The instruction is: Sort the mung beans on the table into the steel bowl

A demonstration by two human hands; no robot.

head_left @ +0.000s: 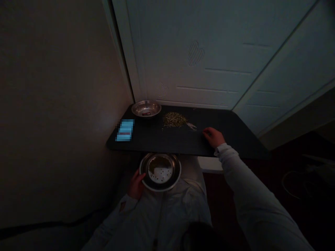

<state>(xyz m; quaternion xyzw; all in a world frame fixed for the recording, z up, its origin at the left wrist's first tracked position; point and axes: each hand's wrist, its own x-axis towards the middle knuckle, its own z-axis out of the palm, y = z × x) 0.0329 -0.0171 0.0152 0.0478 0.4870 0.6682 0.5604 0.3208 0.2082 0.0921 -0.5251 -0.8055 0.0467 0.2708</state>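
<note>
Dim light lay over the dark surface (157,139) by a white door. Below its near edge, the left hand (136,184) closed on the rim of a steel bowl (160,172), probably for catching grains. The right hand (213,136), fingers loosely curled and empty, rested near the grain pile (175,119); a second bowl (146,108) stood behind.

Dim corner, dark table (235,139) set against a white panelled door (209,52).
An empty steel bowl (146,108) stands at the table's far left corner; a blurred light-blue patch (125,130) lies near it; a plain wall (57,104) closes the left side.
</note>
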